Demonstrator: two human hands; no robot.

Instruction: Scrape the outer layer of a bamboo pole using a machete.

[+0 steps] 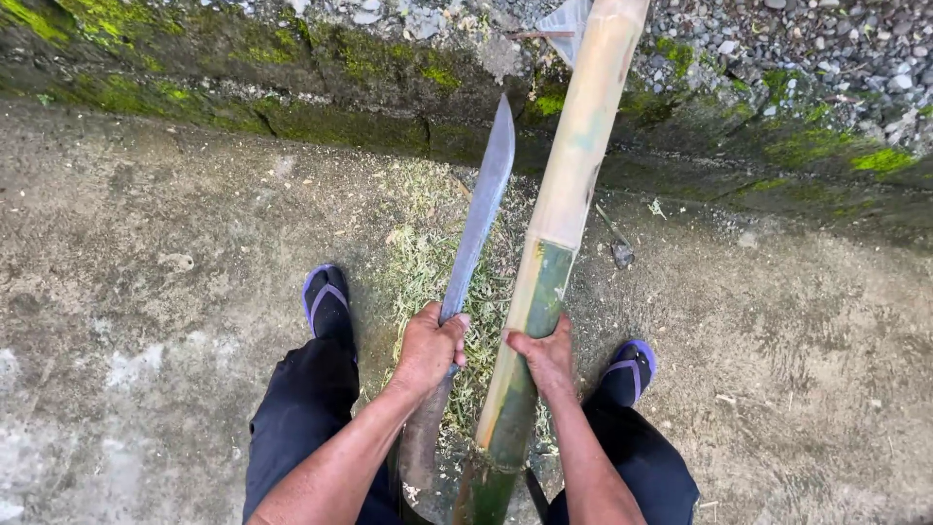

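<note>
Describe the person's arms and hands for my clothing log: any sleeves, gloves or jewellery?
Both forearms are bare, with no sleeves in view. The left hand and right hand wear no gloves, and no rings, watch or bracelets show.

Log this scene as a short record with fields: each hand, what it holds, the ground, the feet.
left hand: closed around the handle of a long knife, blade pointing up and away
right hand: gripping a bamboo pole, which leans toward the wall
bamboo pole: green near the hand, pale tan farther up
ground: concrete floor with pale shavings between the feet
wall: low, mossy, with gravel above
feet: dark socks in purple sandals
</note>
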